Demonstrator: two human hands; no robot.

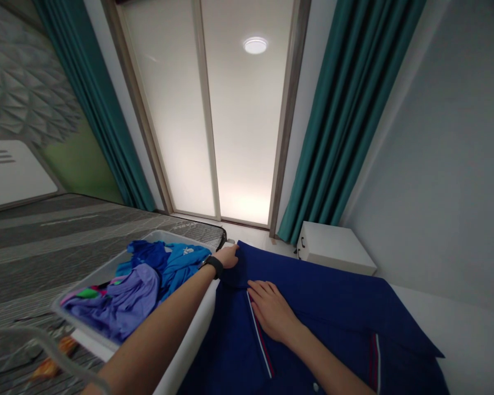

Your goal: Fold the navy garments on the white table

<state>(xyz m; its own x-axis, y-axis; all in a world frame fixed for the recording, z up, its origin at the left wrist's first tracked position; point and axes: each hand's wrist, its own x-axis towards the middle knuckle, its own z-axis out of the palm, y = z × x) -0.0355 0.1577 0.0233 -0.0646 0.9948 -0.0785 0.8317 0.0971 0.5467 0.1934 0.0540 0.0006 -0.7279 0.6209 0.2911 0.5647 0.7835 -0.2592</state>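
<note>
A navy shirt [325, 291] with red-and-white striped trim is spread out in front of me, and a small pale button shows near the bottom edge of the view. At its far left corner, my left hand [227, 256] is closed with the fabric pinched in its fingers; a dark watch [214, 265] is on that wrist. My right hand [269, 307] lies flat on the shirt beside one striped band, fingers stretched out. What supports the shirt is mostly hidden beneath it.
Left of the shirt, a pale plastic bin [61, 307] holds crumpled blue and purple clothes [134, 296] on a grey striped mattress [20, 263]. A white cabinet [337, 247] stands beyond the shirt, near the teal curtain [337, 131]. A blurred grey tube [45, 343] crosses the lower left.
</note>
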